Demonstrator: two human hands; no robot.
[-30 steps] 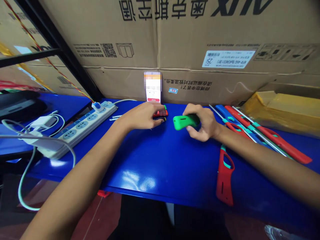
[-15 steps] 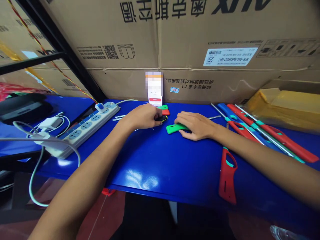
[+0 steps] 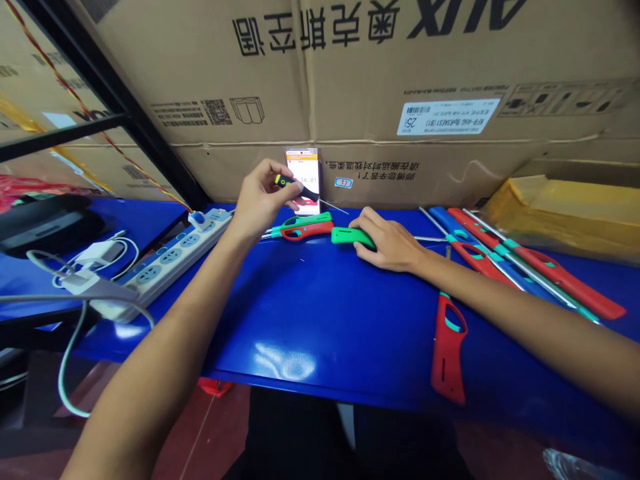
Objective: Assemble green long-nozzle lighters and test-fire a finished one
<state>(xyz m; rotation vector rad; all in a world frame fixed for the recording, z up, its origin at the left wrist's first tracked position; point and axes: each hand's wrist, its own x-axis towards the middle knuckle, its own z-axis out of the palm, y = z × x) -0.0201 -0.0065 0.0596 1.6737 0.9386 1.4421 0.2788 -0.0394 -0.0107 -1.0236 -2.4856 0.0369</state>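
My left hand [image 3: 256, 199] pinches the black and yellow handle of a screwdriver [image 3: 309, 193], held up in front of a phone [image 3: 303, 163] that leans on the cardboard. Its thin shaft points right. My right hand [image 3: 386, 241] is closed round a green gas lighter [image 3: 346, 235], whose long metal tube emerges on the far side of the hand. Between the two hands, a green lighter [image 3: 323, 218] and a red lighter [image 3: 314, 229] lie together on the blue table [image 3: 300, 313], tubes to the left. Nearer me, another red lighter [image 3: 449, 353] lies below my right forearm.
Several red and blue lighters [image 3: 565, 273] are grouped at the right, beside a yellow-taped box [image 3: 560, 213]. A large cardboard box [image 3: 360, 73] walls off the back. At the left are a power strip [image 3: 170, 260] with white cables and a black metal frame [image 3: 100, 80].
My left hand has lifted up and left from the table with the screwdriver, uncovering the green and red lighters. My right hand and its green lighter have shifted slightly away from me.
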